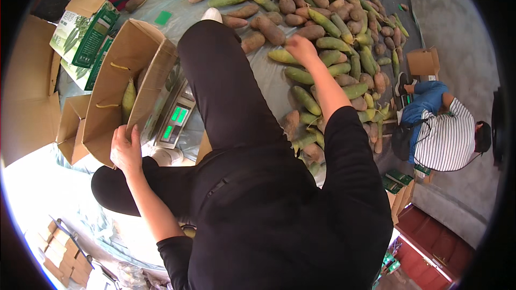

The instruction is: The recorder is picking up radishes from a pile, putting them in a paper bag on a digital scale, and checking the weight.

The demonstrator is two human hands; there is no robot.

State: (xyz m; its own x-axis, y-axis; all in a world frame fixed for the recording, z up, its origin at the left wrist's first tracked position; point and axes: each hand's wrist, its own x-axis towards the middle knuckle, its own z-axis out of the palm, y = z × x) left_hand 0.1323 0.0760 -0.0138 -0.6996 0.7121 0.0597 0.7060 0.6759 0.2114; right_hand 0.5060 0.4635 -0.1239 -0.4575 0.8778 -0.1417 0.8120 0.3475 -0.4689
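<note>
My left hand (127,151) pinches the near edge of an open cardboard box (110,108), thumb and fingers on its flap. Inside the box lies a pale green radish (129,100); a darker root beside it is partly hidden by the wall. The box stands at a digital scale (176,121) with lit green displays. At the pile on the right, my right hand (302,50) has its fingers closed around the right end of a green radish (281,56). Some fingertips are hidden. Around that hand lie more green radishes and reddish-brown roots (269,29) resembling sweet potatoes.
Green-and-white printed cartons (86,29) are stacked at the far left beside another open brown box (72,129). My bent legs (231,86) lie between box and pile. To the right, a person in a striped shirt (443,139) sits low near a small carton (423,62).
</note>
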